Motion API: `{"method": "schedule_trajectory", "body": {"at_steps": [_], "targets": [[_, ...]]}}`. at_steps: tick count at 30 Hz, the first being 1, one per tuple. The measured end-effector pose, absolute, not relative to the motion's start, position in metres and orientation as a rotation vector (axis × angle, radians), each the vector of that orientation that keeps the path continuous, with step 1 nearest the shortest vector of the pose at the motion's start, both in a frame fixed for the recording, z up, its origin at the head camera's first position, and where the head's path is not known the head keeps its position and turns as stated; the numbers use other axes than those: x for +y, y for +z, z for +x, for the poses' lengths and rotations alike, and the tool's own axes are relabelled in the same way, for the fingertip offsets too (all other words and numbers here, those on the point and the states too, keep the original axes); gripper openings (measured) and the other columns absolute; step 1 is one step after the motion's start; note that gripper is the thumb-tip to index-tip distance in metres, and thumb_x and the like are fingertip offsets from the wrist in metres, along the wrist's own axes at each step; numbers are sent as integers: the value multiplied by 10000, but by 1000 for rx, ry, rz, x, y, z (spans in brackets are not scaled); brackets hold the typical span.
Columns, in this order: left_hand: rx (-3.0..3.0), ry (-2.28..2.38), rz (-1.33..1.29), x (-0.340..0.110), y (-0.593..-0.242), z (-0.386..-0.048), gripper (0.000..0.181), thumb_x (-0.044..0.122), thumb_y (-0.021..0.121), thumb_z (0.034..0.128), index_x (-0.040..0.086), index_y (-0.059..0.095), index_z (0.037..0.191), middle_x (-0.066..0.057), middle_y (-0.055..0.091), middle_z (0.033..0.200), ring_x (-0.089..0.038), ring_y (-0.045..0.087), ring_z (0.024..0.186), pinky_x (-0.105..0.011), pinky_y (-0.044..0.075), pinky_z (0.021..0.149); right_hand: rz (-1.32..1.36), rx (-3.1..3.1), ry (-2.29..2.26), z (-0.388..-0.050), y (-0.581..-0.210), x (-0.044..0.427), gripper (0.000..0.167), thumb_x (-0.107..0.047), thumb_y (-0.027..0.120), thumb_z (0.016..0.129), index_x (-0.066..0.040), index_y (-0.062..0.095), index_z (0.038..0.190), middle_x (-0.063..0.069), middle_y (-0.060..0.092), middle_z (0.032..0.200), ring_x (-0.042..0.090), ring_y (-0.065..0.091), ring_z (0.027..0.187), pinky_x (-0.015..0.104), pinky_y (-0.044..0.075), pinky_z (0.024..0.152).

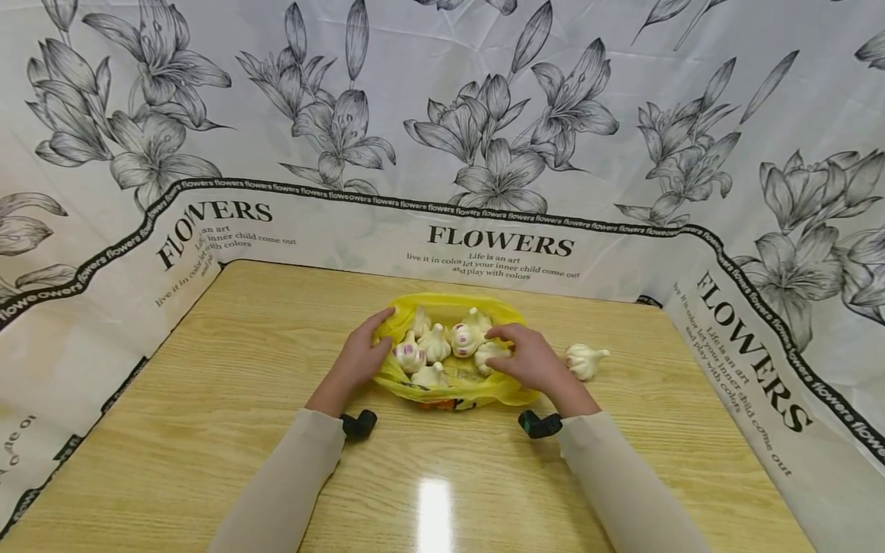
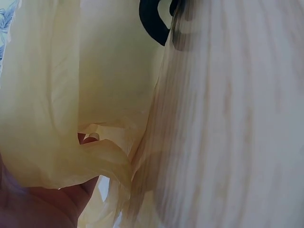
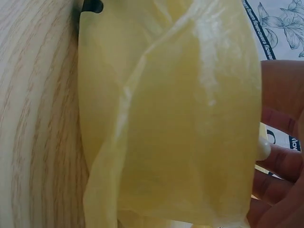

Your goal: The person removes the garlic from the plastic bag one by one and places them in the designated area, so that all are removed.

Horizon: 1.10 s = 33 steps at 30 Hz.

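A yellow plastic bag [image 1: 456, 301] lies wide open on the table with several garlic bulbs [image 1: 435, 343] inside, some with purple patches. At its left side my left hand [image 1: 361, 349] grips the rim, thumb inside and fingers outside. In the left wrist view the bag's film [image 2: 47, 118] covers part of that hand. My right hand [image 1: 528, 355] reaches over the right rim, thumb and fingers around a garlic bulb [image 1: 488, 355]. The right wrist view shows bag film [image 3: 185, 128] hiding most of what these curled fingers [image 3: 285, 164] hold.
A single garlic bulb [image 1: 584, 361] lies outside the bag, right of my right hand. The wooden table [image 1: 228, 430] is bounded at the back and sides by white cloth [image 1: 359, 223] printed with flowers. Black wrist devices [image 1: 359, 425] sit at both cuffs.
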<state>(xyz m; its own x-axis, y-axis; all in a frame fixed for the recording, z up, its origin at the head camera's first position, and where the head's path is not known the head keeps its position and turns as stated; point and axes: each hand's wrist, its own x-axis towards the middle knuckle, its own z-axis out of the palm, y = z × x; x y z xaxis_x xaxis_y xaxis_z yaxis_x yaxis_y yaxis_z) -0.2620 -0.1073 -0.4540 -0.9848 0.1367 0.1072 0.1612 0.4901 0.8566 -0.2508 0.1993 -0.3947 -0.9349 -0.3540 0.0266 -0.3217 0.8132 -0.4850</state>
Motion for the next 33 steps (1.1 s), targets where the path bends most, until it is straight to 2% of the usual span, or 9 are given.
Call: {"method": "schedule_trajectory", "body": {"at_steps": [9,17,21,25,28,33], "targets": [[-2689,-1547,-267,-108,-455,-261,536,221,471,985,242,355,1507,-27,337,1569,-269,270,1468,-489,241,1182,-522,2942,-717,-252,-405,200,490,-280,718,845,-148,588,1298,127,543,1387,351,571,1165,510,485,946],[-2686,-1538,-270,-109,-456,-261,533,222,467,986,245,355,1507,-35,340,1567,-276,273,1466,-496,242,1180,-501,2982,-669,-252,-413,198,477,-287,737,823,-154,609,1263,120,598,1326,310,603,1102,479,505,899],[-2688,-1535,-265,-109,-457,-261,536,217,465,984,249,354,1507,-31,340,1567,-272,270,1468,-492,236,1183,-488,2980,-680,-253,-417,196,477,-296,758,799,-159,628,1237,106,635,1274,244,608,969,429,502,831],[-2684,-1536,-265,-109,-458,-261,535,216,466,984,250,356,1506,-26,343,1566,-266,270,1469,-485,235,1185,-498,2993,-663,-255,-422,195,467,-300,765,789,-161,634,1215,93,668,1196,193,550,817,378,469,755],[-2682,-1535,-271,-109,-458,-261,534,213,466,984,243,357,1506,-23,341,1567,-261,268,1470,-482,232,1187,-524,3011,-648,-255,-424,194,463,-279,769,779,-155,634,1204,96,674,1174,202,550,830,389,470,776],[-2689,-1540,-261,-108,-458,-259,535,210,469,984,239,357,1506,-17,337,1569,-255,263,1473,-478,228,1189,-575,3009,-646,-254,-428,193,483,-225,779,768,-126,626,1216,120,646,1233,295,599,1058,471,479,930]]}}
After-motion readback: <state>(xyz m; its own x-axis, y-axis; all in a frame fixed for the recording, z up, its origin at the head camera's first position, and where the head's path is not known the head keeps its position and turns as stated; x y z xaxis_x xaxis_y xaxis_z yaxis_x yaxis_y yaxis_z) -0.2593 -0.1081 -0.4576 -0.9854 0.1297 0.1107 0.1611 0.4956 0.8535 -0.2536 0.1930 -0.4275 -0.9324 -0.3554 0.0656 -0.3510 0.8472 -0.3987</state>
